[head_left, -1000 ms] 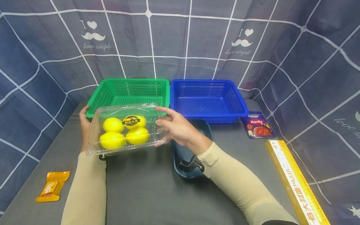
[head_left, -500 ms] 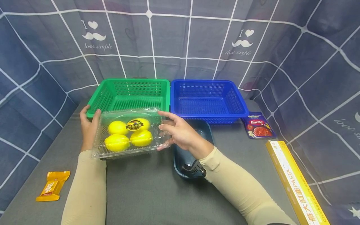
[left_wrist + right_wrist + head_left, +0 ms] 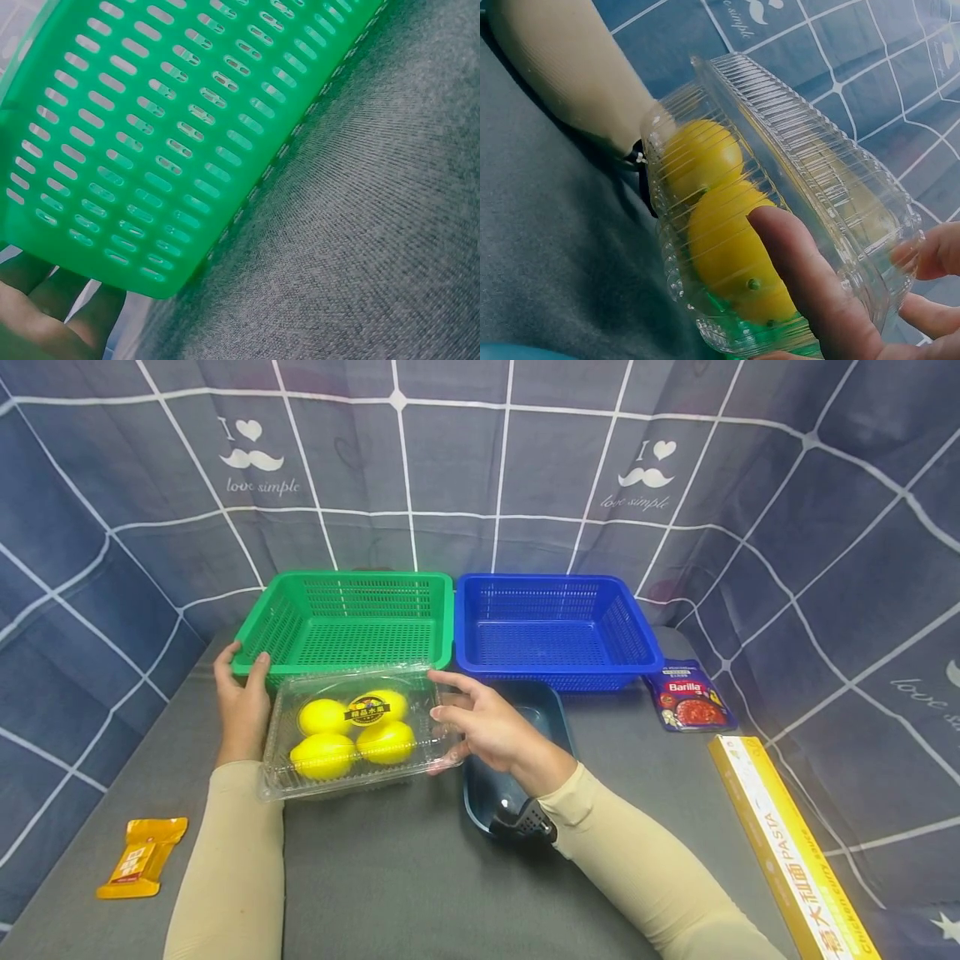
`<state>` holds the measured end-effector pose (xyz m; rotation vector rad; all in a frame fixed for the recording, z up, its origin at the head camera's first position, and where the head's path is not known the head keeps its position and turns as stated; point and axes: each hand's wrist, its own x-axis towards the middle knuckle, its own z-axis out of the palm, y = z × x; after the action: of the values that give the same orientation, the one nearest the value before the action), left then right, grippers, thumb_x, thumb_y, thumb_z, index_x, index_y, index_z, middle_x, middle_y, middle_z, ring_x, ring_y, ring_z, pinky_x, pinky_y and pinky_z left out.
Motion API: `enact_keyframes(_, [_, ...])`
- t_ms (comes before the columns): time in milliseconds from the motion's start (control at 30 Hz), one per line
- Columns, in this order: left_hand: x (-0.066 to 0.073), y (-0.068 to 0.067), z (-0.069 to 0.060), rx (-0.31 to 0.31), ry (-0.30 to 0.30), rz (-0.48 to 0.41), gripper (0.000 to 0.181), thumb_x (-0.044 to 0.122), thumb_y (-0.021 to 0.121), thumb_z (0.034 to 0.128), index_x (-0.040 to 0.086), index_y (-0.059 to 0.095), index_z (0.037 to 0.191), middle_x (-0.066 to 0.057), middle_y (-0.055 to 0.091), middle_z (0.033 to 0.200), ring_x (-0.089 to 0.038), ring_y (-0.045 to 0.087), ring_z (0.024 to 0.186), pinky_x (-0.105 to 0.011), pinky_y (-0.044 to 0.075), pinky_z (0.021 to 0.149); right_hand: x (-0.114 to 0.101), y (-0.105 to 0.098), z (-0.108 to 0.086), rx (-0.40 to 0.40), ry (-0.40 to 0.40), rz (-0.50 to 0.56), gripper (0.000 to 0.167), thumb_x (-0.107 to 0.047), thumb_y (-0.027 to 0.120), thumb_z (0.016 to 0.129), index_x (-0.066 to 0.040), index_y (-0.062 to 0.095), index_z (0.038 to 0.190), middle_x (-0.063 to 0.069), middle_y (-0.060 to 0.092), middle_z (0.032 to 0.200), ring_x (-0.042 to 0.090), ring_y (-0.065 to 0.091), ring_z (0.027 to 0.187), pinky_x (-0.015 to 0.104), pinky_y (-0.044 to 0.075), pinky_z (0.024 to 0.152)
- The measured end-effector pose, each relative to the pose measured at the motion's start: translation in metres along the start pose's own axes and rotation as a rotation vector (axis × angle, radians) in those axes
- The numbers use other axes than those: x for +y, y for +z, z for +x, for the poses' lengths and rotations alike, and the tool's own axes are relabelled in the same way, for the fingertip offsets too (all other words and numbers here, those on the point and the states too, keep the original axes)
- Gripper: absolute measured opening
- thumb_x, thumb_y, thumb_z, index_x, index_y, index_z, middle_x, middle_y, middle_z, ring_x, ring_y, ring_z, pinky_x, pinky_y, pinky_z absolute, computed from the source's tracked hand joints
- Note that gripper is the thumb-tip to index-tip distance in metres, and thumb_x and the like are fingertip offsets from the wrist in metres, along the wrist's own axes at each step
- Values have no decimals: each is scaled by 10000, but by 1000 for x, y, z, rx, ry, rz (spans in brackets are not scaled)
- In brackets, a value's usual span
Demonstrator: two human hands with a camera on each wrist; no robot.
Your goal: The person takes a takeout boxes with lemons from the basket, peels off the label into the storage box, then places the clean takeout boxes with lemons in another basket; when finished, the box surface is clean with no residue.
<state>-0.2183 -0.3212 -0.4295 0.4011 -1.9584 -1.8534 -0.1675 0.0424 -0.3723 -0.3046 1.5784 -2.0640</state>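
My right hand point(image 3: 487, 718) grips the right end of a clear plastic fruit box point(image 3: 431, 727), its thumb on the near side. Several lemons point(image 3: 322, 756) lie inside, under a lid with a dark round label. The box is held tilted in front of the green basket point(image 3: 442, 643). My left hand point(image 3: 243, 706) holds that basket's front left corner, thumb at the front and fingers at the left side. In the left wrist view a few fingers point(image 3: 94, 319) show beside the perforated basket wall. The right wrist view shows the thumb point(image 3: 810, 285) against the clear box.
A blue basket point(image 3: 555, 672) stands right of the green one. Below it is a dark blue tray point(image 3: 551, 718), partly hidden by my right arm. A Barilla pouch point(image 3: 690, 697) and a long pasta box point(image 3: 787, 852) lie at right. An orange packet point(image 3: 142, 858) lies at left.
The fruit box, with my right hand, has moved toward me and slightly right. The left thumb, hidden behind the box at first, now shows. The baskets have stayed in place.
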Motion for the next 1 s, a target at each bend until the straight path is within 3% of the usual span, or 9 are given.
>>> enact_keyframes(67, [-1,0,0,1,-5,-4,636,381,550,1094,263,259,1647,-141,295,1627,-220,359,1412,-280,267,1167,2,-1,-1,4,-4,-20,658,42,588,1027,-162,408,1627,300,391,1566,596,471,1277,565,613,618])
enact_keyframes(267, [-7,0,2,12,18,8,642,375,561,1088,235,275,1645,-144,302,1634,-203,356,1416,-260,247,1173,10,-4,-6,-9,26,26,658,62,580,1021,-148,410,1622,296,349,1598,624,401,1332,685,566,652])
enact_keyframes(500, [-20,-3,14,39,60,19,632,351,577,1077,213,308,1632,-126,312,1633,-166,338,1410,-208,217,1152,15,-8,-6,19,25,1,654,50,595,1016,-124,406,1618,328,390,1556,561,462,1325,586,603,608])
enact_keyframes(1000, [-28,-4,20,45,69,-1,608,359,601,1073,257,342,1613,-111,332,1623,-161,344,1406,-191,220,1145,15,1,1,35,43,22,675,62,581,1024,-103,352,1638,348,343,1570,548,415,1382,625,595,648])
